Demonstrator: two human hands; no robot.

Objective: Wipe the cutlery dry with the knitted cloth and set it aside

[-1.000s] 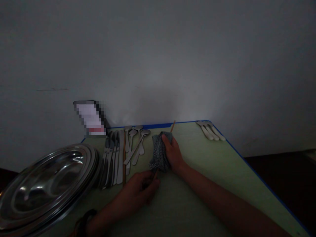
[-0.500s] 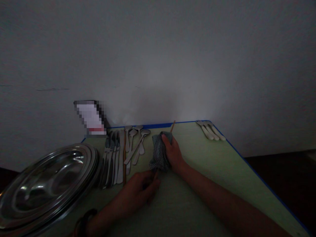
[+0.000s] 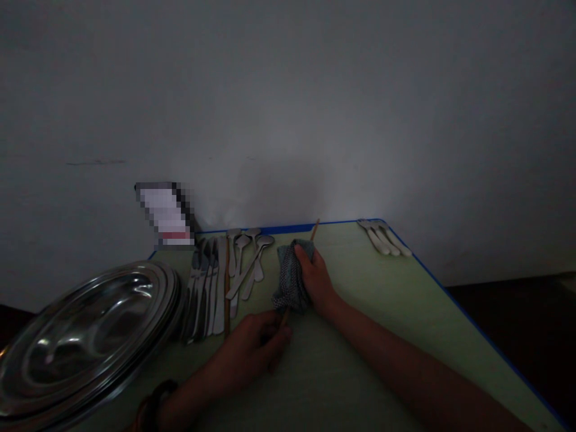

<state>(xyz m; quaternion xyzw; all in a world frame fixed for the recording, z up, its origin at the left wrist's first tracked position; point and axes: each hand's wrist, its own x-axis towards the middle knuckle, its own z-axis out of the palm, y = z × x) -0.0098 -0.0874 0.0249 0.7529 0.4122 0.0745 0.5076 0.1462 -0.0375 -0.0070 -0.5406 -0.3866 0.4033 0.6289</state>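
Note:
A thin wooden chopstick (image 3: 315, 230) slants away from me, its middle wrapped in a grey checked cloth (image 3: 289, 279). My right hand (image 3: 316, 279) is closed round the cloth, thumb on top, gripping the chopstick through it. Near the lower end, my left hand (image 3: 261, 342) pinches the chopstick between thumb and fingers. Left of the cloth lie several spoons (image 3: 243, 241), some crossed over each other. Beside them another brown chopstick (image 3: 227, 300) lies lengthwise, along a row of several table knives (image 3: 219, 294).
Stacked oval metal trays (image 3: 157, 276) take up the table's left side. Three forks (image 3: 380, 240) lie at the far right corner. A device with a blurred screen (image 3: 166, 213) leans on the wall (image 3: 288, 108) behind the blue-edged table (image 3: 382, 342).
Almost nothing differs. Both hands, the cloth and the chopstick keep practically the same place, and the cutlery lies as before.

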